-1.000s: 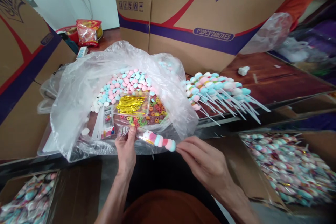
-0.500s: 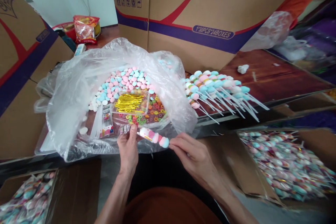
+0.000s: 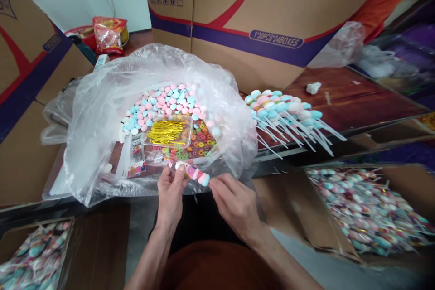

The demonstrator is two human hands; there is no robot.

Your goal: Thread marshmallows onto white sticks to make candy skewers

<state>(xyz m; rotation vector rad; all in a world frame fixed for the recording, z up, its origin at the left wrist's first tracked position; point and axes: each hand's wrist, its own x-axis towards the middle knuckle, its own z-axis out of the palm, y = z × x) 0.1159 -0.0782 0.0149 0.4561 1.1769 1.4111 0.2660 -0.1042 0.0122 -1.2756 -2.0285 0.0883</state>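
In front of me a candy stick [image 3: 198,176] of pink, white and blue pieces lies partly inside a small clear printed wrapper. My left hand [image 3: 171,190] pinches the wrapper around the candy's far end, thumb on top. At the blue end, my right hand [image 3: 236,204] closes its fingers on the stick, which they mostly hide. Beyond my hands, a clear box of gold twist ties [image 3: 166,131] sits among ring-shaped candies [image 3: 202,140]. Flat printed wrappers [image 3: 136,156] lie left of it, and a heap of pink, blue and white candies [image 3: 163,102] behind.
A large clear plastic bag [image 3: 98,86] surrounds the loose candies. Unwrapped candy sticks [image 3: 282,108] are piled on the table at right. Open cartons of wrapped candy sticks stand low at right [image 3: 367,208] and left [image 3: 41,249]. A big cardboard box [image 3: 238,59] rises behind.
The candy stick has gone further into the wrapper. My right hand has moved left, and my left hand slightly right, so they are closer together.
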